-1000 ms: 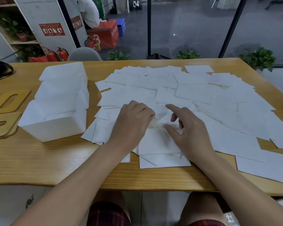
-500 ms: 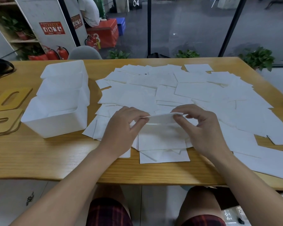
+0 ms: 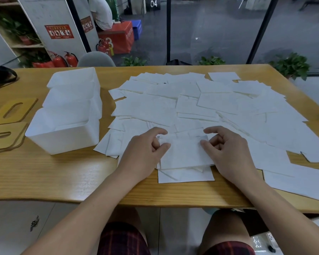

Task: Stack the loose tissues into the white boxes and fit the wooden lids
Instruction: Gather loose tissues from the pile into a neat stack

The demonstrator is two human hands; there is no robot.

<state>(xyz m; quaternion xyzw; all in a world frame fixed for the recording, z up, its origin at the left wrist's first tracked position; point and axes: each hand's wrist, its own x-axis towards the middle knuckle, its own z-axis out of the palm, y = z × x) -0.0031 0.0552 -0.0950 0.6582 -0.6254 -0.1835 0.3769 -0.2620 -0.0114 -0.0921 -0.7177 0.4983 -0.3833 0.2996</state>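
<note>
Tissue (image 3: pixel 184 151) is pinched at its left edge by the left hand (image 3: pixel 145 153) and at its right by the right hand (image 3: pixel 228 153), each grip narrow.

Left hand (image 3: pixel 145 150) and right hand (image 3: pixel 228 151) cover both side edges of the folded tissue (image 3: pixel 184 151), so the exact finger contact is hidden. Loose tissues (image 3: pixel 201 107) overlap too heavily to count; their spread is cut off at the right edge. Wooden lids (image 3: pixel 6 129) are cropped at the left edge, stack count unclear. White boxes (image 3: pixel 66 122) sit nested or in a row, can't tell which. Fill level of the near box is hard to read, white on white.
</note>
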